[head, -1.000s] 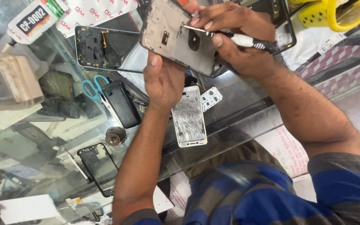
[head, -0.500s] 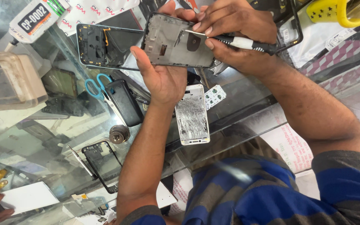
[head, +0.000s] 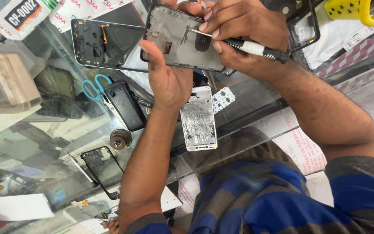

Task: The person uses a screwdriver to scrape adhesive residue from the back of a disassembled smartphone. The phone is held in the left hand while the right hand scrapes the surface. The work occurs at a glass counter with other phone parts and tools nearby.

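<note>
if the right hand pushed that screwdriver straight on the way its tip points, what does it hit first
Most likely the grey phone frame that the left hand holds: the screwdriver in the right hand points left, its tip on or just over the frame's inner face. Contact is unclear.

Glass worktop [head: 256, 102] here, crowded: an opened phone body [head: 104, 43], blue-handled scissors [head: 94, 89], a black battery [head: 125, 105], a white phone with a shattered screen [head: 198, 119], a small circuit board [head: 222, 99], a black phone frame [head: 102, 170].
</note>
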